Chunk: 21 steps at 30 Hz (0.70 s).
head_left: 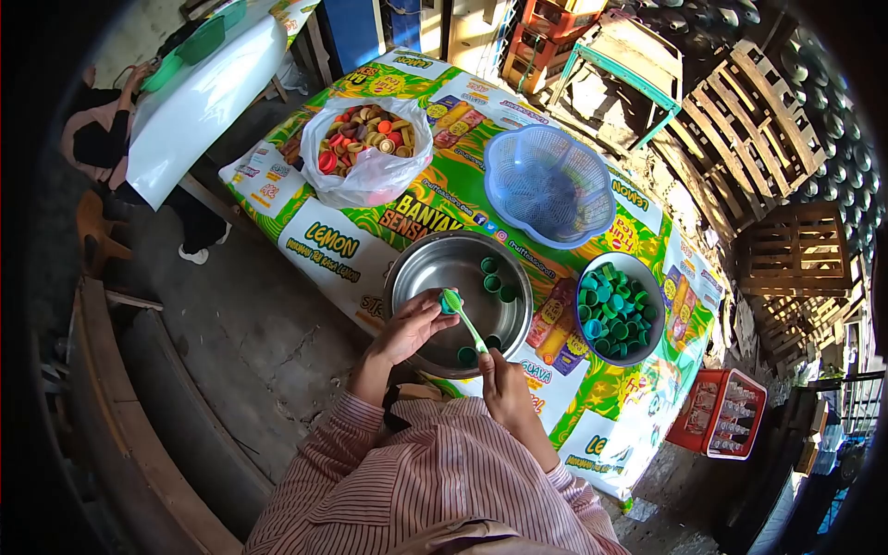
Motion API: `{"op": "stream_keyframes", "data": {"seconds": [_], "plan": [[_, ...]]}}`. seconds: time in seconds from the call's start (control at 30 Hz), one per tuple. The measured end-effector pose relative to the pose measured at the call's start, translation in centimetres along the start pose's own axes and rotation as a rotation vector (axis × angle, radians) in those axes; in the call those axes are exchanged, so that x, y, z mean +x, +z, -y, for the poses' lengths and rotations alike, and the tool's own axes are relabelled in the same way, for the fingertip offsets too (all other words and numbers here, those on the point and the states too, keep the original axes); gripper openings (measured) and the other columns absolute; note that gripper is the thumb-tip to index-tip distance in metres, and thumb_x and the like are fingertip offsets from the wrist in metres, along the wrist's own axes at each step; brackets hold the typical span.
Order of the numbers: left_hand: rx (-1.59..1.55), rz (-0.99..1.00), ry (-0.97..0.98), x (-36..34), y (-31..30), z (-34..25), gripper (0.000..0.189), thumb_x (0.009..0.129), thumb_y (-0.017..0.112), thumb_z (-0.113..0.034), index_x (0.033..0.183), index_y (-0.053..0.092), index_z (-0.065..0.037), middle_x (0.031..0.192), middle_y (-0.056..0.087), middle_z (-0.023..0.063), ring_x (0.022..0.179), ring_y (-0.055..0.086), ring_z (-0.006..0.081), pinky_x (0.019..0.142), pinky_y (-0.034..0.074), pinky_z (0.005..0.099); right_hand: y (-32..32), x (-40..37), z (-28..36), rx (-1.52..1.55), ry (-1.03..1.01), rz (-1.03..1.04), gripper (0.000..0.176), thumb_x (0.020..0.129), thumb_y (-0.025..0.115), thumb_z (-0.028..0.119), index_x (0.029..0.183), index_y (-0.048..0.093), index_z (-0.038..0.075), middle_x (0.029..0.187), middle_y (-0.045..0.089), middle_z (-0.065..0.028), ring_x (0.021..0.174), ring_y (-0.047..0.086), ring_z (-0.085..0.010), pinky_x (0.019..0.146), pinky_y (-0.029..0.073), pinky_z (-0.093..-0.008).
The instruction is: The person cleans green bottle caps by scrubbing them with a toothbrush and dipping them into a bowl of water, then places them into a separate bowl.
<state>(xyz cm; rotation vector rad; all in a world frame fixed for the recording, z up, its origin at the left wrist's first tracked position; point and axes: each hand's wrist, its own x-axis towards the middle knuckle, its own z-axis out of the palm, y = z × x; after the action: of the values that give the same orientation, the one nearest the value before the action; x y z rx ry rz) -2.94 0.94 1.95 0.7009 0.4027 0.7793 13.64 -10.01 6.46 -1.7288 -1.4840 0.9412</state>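
Over the near rim of a steel basin (404, 268), my left hand (413, 326) pinches a green bottle cap (446, 307). My right hand (505, 388) grips the handle of a slim pale green and white toothbrush (470, 327), whose head meets the cap. Inside the basin lie several more green caps (491, 283), some at the far right side and some near my right hand. To the right stands a bowl (580, 324) full of green caps (618, 310). My fingers partly hide the held cap.
A white plastic bag (356, 191) of red, orange and tan caps and a blue plastic basket (555, 190) stand farther back on the printed tablecloth (319, 242). A red bottle crate (717, 413) is right of the table. Another person (102, 139) is at a white table, upper left.
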Motion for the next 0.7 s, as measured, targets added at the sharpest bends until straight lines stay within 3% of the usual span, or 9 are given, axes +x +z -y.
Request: {"op": "stream_keyframes", "data": {"seconds": [0.07,0.23,0.3,0.4,0.53,0.63,0.7], "plan": [[0.026,0.015,-0.016,-0.1,-0.4,0.1,0.03,0.094,0.039,-0.011,0.122,0.042,-0.002,0.118,0.05,0.0093,0.105,0.052,0.0183,0.094,0.042,0.0347,-0.1,0.1,-0.1,-0.078,0.018,0.011,0.027,0.094,0.038,0.023,0.08,0.045,0.001,0.055,0.05,-0.0239,0.055,0.05,-0.0441,0.048,0.037,-0.0496],[0.184,-0.053,-0.07,-0.2,0.4,-0.5,0.029,0.093,0.041,-0.011,0.121,0.044,-0.003,0.117,0.05,0.0068,0.102,0.052,0.0141,0.092,0.042,0.0318,-1.4,0.5,-0.4,-0.108,0.002,-0.018,0.026,0.093,0.037,0.024,0.082,0.046,0.002,0.055,0.051,-0.0234,0.055,0.051,-0.0441,0.05,0.04,-0.05],[0.552,-0.063,-0.045,0.0,0.7,-1.0,0.029,0.092,0.042,-0.008,0.121,0.044,-0.003,0.115,0.05,0.0057,0.102,0.05,0.0116,0.091,0.042,0.0283,-1.6,0.4,0.0,-0.239,-0.011,0.036,0.027,0.093,0.038,0.025,0.081,0.047,0.002,0.055,0.051,-0.0224,0.054,0.052,-0.043,0.05,0.04,-0.0497],[0.786,-0.052,-0.068,-0.2,1.1,-1.7,0.029,0.091,0.043,-0.006,0.12,0.043,-0.002,0.114,0.049,0.0058,0.102,0.05,0.0112,0.09,0.042,0.0272,-2.2,1.0,-0.8,-0.28,0.006,-0.011,0.026,0.092,0.039,0.025,0.081,0.048,0.003,0.056,0.053,-0.0223,0.054,0.053,-0.0422,0.049,0.042,-0.0494],[0.842,-0.068,0.042,0.2,0.5,-1.2,0.031,0.091,0.044,-0.007,0.121,0.043,-0.001,0.114,0.049,0.0062,0.103,0.05,0.012,0.09,0.042,0.0285,-2.1,0.8,0.1,-0.301,-0.042,0.032,0.026,0.092,0.04,0.02,0.078,0.049,0.0,0.056,0.051,-0.0218,0.053,0.051,-0.0414,0.046,0.037,-0.0468],[0.828,-0.055,-0.074,-0.1,1.0,-1.7,0.031,0.091,0.044,-0.006,0.122,0.042,-0.001,0.115,0.048,0.0067,0.105,0.049,0.0132,0.092,0.042,0.0298,-2.3,1.5,-1.1,-0.312,0.015,-0.041,0.027,0.092,0.04,0.02,0.076,0.049,0.0,0.056,0.051,-0.0221,0.055,0.051,-0.0418,0.048,0.038,-0.0472],[0.463,-0.084,-0.031,-0.1,0.8,-1.4,0.032,0.091,0.044,-0.005,0.122,0.041,0.0,0.116,0.047,0.007,0.107,0.049,0.0139,0.094,0.042,0.0307,-2.4,1.3,-0.8,-0.241,0.038,-0.05,0.03,0.093,0.038,0.02,0.075,0.048,-0.001,0.056,0.05,-0.0227,0.056,0.051,-0.0418,0.05,0.037,-0.0467]]}}
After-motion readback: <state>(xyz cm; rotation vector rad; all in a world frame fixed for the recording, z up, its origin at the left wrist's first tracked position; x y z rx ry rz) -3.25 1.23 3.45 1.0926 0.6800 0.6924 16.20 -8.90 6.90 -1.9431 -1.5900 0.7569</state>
